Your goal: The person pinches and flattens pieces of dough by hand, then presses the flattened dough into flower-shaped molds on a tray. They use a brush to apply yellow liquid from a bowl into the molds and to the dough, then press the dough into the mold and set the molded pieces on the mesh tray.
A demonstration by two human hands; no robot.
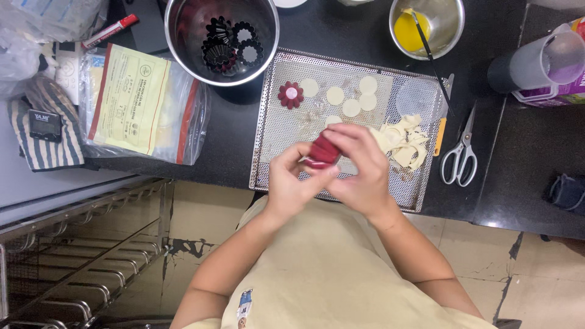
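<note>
So both hands are bunched together over the near half of the perforated metal tray (274, 152), pinching 1 small dark red fluted mould (321, 152) between them. The left hand (291, 183) cups it from about 7 o'clock, the right hand (359, 167) wraps over from 3 o'clock with fingers curled across the top, so the mould sits dead centre between the 2 and neither hand is really nearer. It looks tilted, long axis running roughly 10 to 4 o'clock, though the fingers hide most of it. From the hands, a 2nd red mould with a dough disc in it (290, 94) sits at 11 o'clock on the tray, about 6 pale dough rounds (351, 97) lie at 12 to 1 o'clock, and a heap of dough scraps (405, 143) is just beside the right hand at 3 o'clock. Further out at 11 o'clock is a steel bowl (183, 36) of black fluted moulds. Packaging: a clear zip bag with a yellow rectangular label and red edge (131, 100) far off at 9 to 10 o'clock, a red marker (111, 30) above it, and a purple carton (563, 91) at 2 o'clock. Scissors (460, 152) lie at 3 o'clock, off the tray.
</note>
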